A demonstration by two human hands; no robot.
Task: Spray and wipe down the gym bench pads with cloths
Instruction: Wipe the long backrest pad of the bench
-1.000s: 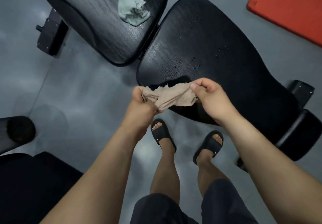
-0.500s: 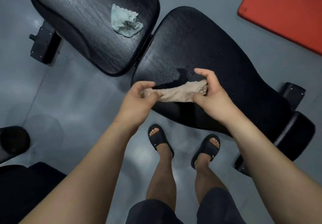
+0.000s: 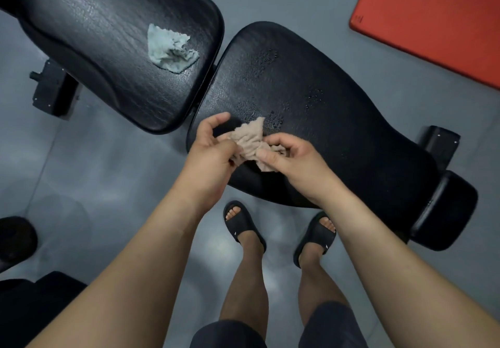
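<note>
Left hand: our left hand (image 3: 213,152) pinches the left end of the beige cloth (image 3: 251,141), thumb on the fabric and forefinger lifted clear above it
Right hand: our right hand (image 3: 292,160) has its fingers curled round the cloth's other end with the thumb pressed on top; the two hands sit close together, the cloth bunched between them
Why held so: we judge that we are gathering the cloth into a wad that fits one palm, ready for wiping
Beige cloth: in both hands, over the near edge of the seat pad (image 3: 338,136); we cannot tell whether it touches the pad
Droplets: spray beads (image 3: 274,121) lie on the seat pad just beyond the cloth, with more scattered farther up, so this pad looks sprayed and not yet wiped
Back pad: the back pad (image 3: 108,36) lies left of the seat pad across a narrow gap
Green cloth: a crumpled pale green cloth (image 3: 170,48) rests on the back pad, well apart from our hands, probably parked within reach
Surroundings: grey floor (image 3: 108,171), a red mat (image 3: 433,17) at upper right, our sandals (image 3: 242,224) beside the bench
</note>
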